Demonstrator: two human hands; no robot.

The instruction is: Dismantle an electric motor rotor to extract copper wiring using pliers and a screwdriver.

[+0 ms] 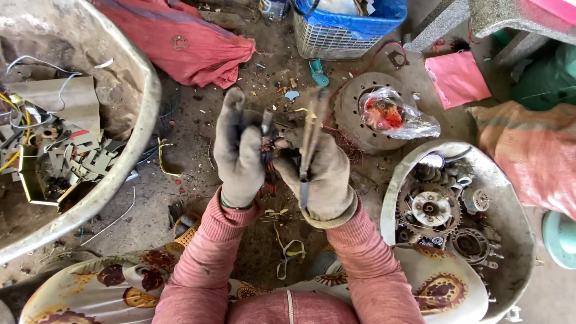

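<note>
where scrap crowds round, left basin [141,114], right basin [516,222], basket [336,39] beyond

Both forearms, in pink ribbed sleeves, rise from the lap and angle inward so the two gloved hands meet close together at chest height. The left hand [239,150] stands upright with its back to the camera, thumb pointing up and fingers curled inward in a closed grip. The right hand [321,174] is just beside it, fist closed, knuckles turned toward the left palm, wrist slightly bent.
</note>
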